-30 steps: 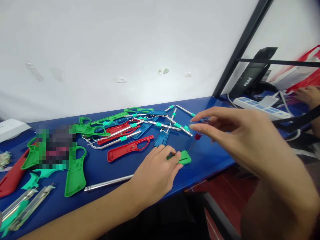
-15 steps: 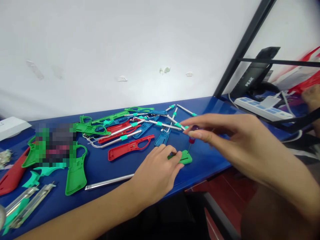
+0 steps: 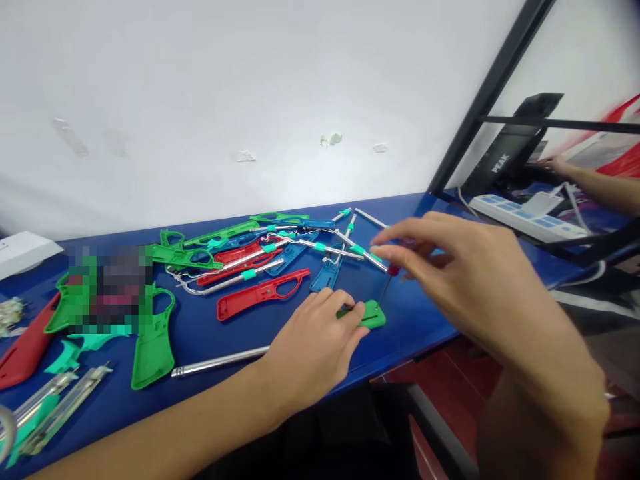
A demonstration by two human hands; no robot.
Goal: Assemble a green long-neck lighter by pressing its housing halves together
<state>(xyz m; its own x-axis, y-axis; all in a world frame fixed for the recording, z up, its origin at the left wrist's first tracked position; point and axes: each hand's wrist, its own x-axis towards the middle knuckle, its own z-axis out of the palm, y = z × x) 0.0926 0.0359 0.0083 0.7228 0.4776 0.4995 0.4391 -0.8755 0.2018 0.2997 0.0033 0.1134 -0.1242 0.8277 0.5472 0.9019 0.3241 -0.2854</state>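
My left hand (image 3: 315,343) is closed around a green gas lighter (image 3: 373,316), pressing it down on the blue table. From under that hand a long metal tube (image 3: 220,360) sticks out to the left, apparently the lighter's barrel. My right hand (image 3: 450,280) pinches a small screwdriver (image 3: 393,269) with a dark red handle between thumb and fingers. Its thin shaft slants down to the end of the green lighter, at or beside a small hole. Most of the screwdriver's handle is hidden by my fingers.
Red, green and blue lighter casing halves (image 3: 263,293) and metal tubes with teal tape (image 3: 320,248) lie piled near the wall. A green casing half (image 3: 153,350) is at left. A power strip (image 3: 525,217) sits beyond the black frame (image 3: 480,120). Another person's arm (image 3: 595,183) shows at right.
My right hand has shifted and rolled, and the screwdriver now leans further to the right. My left hand keeps its hold on the lighter. Another person's arm has reached in at far right.
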